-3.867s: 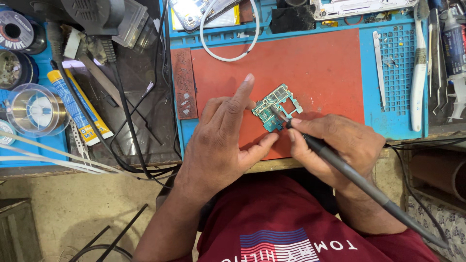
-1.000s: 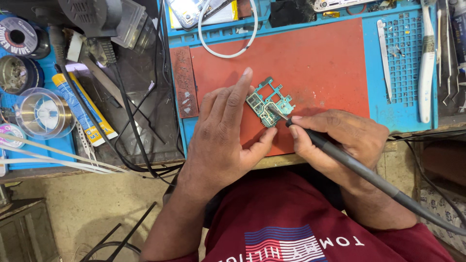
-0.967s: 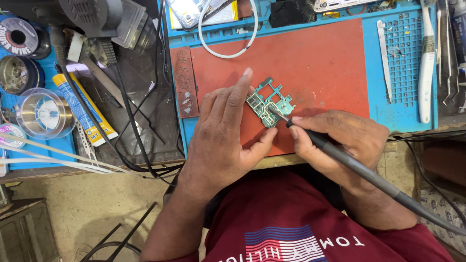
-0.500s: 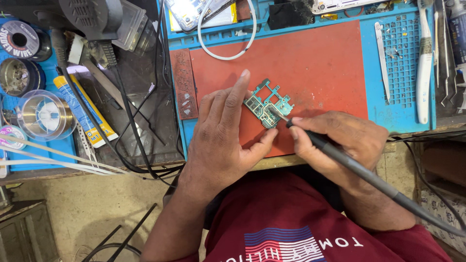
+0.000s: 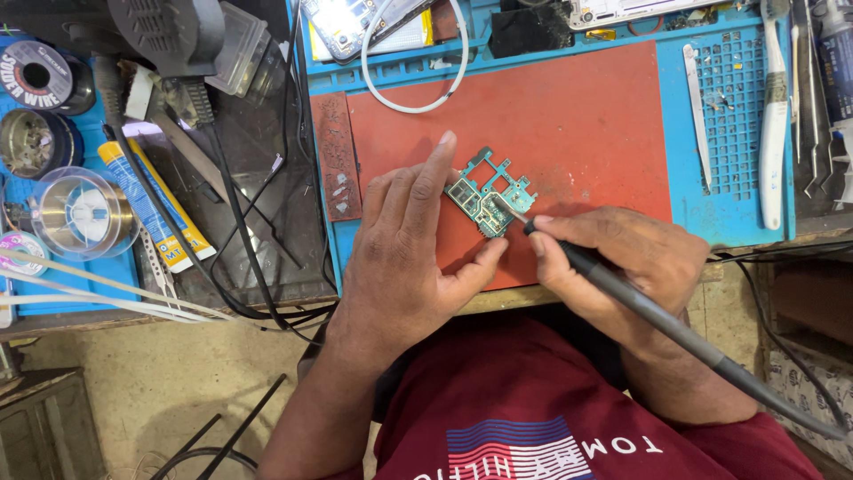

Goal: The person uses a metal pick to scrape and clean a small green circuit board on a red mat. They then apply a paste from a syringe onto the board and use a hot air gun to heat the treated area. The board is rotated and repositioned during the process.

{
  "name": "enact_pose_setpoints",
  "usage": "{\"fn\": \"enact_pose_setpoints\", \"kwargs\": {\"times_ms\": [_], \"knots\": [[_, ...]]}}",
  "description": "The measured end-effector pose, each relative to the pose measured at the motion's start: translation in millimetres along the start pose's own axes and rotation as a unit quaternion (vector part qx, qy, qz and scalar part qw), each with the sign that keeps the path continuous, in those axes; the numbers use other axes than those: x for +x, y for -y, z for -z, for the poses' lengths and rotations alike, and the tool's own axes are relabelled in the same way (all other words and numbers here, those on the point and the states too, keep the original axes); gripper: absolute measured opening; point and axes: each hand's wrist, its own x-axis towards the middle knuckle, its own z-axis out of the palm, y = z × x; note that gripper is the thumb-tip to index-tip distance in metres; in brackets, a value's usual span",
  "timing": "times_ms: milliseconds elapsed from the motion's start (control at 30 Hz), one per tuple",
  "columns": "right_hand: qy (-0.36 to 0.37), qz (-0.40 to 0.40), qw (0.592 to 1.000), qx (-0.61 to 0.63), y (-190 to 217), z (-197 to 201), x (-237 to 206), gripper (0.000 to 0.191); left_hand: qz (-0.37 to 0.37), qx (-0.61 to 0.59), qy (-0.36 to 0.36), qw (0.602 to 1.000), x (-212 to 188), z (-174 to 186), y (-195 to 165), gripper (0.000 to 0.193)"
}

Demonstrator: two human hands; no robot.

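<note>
A small green circuit board (image 5: 490, 194) lies on a red work mat (image 5: 577, 116). My left hand (image 5: 409, 249) rests flat beside it, its fingertips pressing the board's left edge and its thumb near the lower edge. My right hand (image 5: 622, 262) grips a dark soldering iron (image 5: 640, 307) like a pen. The iron's thin tip touches the right part of the board. Its cable runs off to the lower right.
A blue tray (image 5: 737, 196) frames the mat and holds tweezers (image 5: 697, 107) and a white tool (image 5: 773, 133). A white cable loop (image 5: 418, 84) and phone parts lie at the back. Solder spools (image 5: 40, 76), tubes (image 5: 155, 209) and black cables lie to the left.
The board has shifted slightly up and left under my left hand over the past seconds. The iron's tip has stayed on it, and both hands are nearly still in the last second.
</note>
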Motion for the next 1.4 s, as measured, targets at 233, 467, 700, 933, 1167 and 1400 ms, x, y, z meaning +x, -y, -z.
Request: {"fn": "enact_pose_setpoints", "kwargs": {"times_ms": [233, 467, 700, 933, 1167, 1400], "knots": [[0.009, -0.010, 1.000, 0.011, -0.6, 1.1, 0.8, 0.020, 0.001, 0.000, 0.000, 1.000, -0.5, 0.5, -0.9, 0.100], [0.007, -0.004, 1.000, -0.008, -0.3, 0.1, 1.1, 0.019, -0.003, 0.006, -0.004, 1.000, -0.2, 0.3, -0.4, 0.099], [0.010, -0.002, 1.000, -0.004, -1.4, 0.1, 1.3, 0.020, 0.000, 0.006, -0.003, 1.000, -0.7, -1.1, -0.6, 0.099], [0.012, -0.010, 1.000, 0.009, -1.4, 0.1, 0.5, 0.021, -0.003, 0.009, -0.003, 1.000, -0.7, -0.3, 0.6, 0.099], [0.014, -0.003, 1.000, -0.015, -2.7, -1.6, 0.8, 0.020, -0.001, 0.010, -0.004, 1.000, -1.2, -1.4, 0.3, 0.099], [0.021, 0.001, 1.000, 0.010, -2.7, 0.1, -0.2, 0.021, -0.001, 0.009, -0.007, 1.000, -1.6, -1.0, 0.1, 0.098]]}}
